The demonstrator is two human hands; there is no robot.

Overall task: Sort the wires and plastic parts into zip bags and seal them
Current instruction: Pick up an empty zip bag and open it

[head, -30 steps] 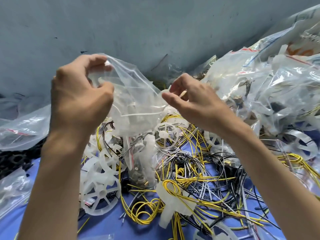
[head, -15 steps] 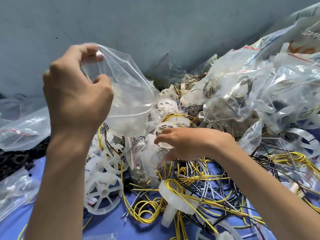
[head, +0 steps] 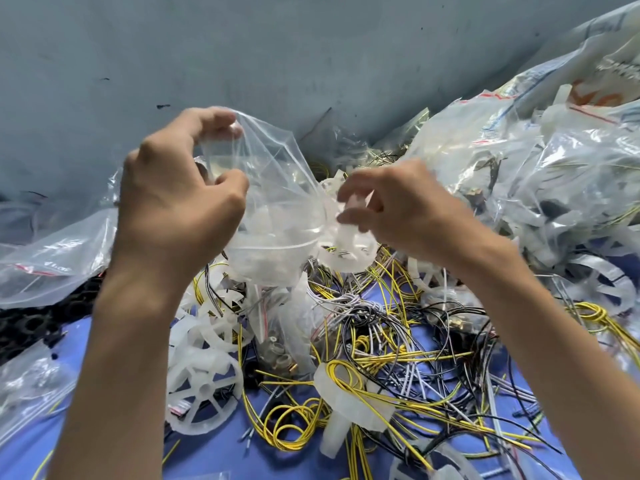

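Zip bag (head: 277,209) – clear, thin, crumpled, mouth pulled open, a few white pieces showing through; held up above tangle near table's back edge. Left hand (head: 173,209) pinches bag rim, thumb and fingers closed on film. Right hand (head: 398,209) at mouth, fingers curled round white plastic wheel (head: 346,251). Step: filling. Next – likely feed wheel through opening without snagging film. Yellow wires (head: 363,386) loose on blue table (head: 221,452).
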